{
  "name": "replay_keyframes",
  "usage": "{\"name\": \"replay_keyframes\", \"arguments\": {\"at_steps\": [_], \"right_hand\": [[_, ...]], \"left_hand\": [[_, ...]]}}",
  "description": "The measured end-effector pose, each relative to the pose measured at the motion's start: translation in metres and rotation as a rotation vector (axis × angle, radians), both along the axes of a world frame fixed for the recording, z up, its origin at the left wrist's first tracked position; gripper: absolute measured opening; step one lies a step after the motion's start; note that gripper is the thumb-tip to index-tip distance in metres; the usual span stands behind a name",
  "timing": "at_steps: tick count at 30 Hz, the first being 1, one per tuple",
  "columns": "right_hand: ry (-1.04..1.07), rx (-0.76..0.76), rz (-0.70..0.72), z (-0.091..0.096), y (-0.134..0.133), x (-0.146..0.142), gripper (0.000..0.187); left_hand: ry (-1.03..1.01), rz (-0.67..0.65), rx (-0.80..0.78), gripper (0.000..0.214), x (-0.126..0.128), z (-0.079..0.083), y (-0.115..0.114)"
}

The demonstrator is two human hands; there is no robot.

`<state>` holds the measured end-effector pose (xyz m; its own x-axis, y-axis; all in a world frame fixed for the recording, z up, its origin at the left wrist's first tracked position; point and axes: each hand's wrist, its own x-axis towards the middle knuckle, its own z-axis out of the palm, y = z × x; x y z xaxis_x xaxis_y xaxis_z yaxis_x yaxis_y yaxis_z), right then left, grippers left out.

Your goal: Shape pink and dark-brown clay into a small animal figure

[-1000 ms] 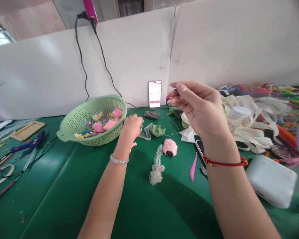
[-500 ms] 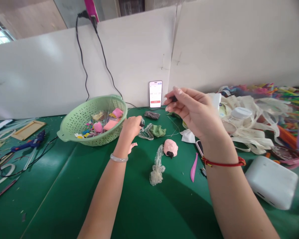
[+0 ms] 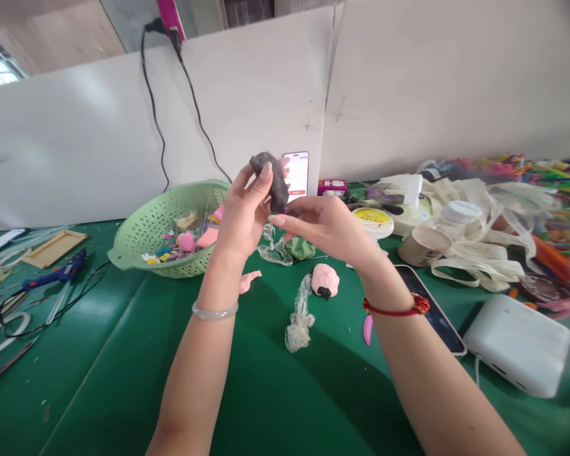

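My left hand point(image 3: 244, 215) is raised above the table and holds a lump of dark grey modelling clay point(image 3: 276, 185) between thumb and fingers. My right hand point(image 3: 335, 228) pinches at the lower end of that lump; its fingertips are partly hidden. Below them on the green table sits a ball of pink clay point(image 3: 325, 278) with a small black piece on its front. Crumpled clear plastic wrap point(image 3: 298, 332) lies beside the ball. A scrap of pink clay point(image 3: 249, 280) is near my left wrist, and green clay point(image 3: 300, 248) lies behind, with more plastic wrap point(image 3: 275, 252).
A green basket point(image 3: 133, 234) of small clay pieces stands at left, a glue gun point(image 3: 59, 273) beyond it. A lit phone point(image 3: 298, 174) leans on the white partition. At right are a pink tool point(image 3: 368, 329), a dark phone point(image 3: 437, 316) and a white box point(image 3: 520, 345).
My left hand has lifted from the table with the dark clay lump. My right hand has moved left and down to meet it, having held a small black piece before.
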<state>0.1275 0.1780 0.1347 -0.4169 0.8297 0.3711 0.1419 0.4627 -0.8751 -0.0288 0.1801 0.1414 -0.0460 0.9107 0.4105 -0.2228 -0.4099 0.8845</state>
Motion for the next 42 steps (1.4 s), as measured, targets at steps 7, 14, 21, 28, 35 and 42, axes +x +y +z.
{"name": "replay_keyframes", "arguments": {"at_steps": [7, 14, 21, 28, 35, 42], "right_hand": [[0.176, -0.065, 0.019, 0.003, -0.006, -0.010, 0.052], [0.161, -0.137, 0.038, 0.002, -0.007, -0.010, 0.048], [0.152, -0.106, 0.046, 0.003, -0.006, -0.013, 0.044], [0.060, -0.144, 0.221, 0.006, -0.005, -0.004, 0.039], [0.335, -0.235, 0.077, 0.004, 0.005, 0.013, 0.023], [0.623, -0.448, 0.092, -0.002, 0.012, 0.011, 0.007]], "left_hand": [[-0.028, 0.006, 0.049, 0.033, 0.008, 0.004, -0.003], [-0.019, -0.016, 0.055, 0.043, 0.004, 0.002, -0.004], [-0.058, -0.018, 0.123, 0.036, -0.007, -0.005, 0.009], [0.033, 0.203, 0.237, 0.040, -0.046, -0.009, 0.026], [0.543, 0.271, 0.067, 0.035, -0.038, -0.003, 0.011], [1.588, 0.393, -0.429, 0.016, -0.014, -0.039, 0.013]]}}
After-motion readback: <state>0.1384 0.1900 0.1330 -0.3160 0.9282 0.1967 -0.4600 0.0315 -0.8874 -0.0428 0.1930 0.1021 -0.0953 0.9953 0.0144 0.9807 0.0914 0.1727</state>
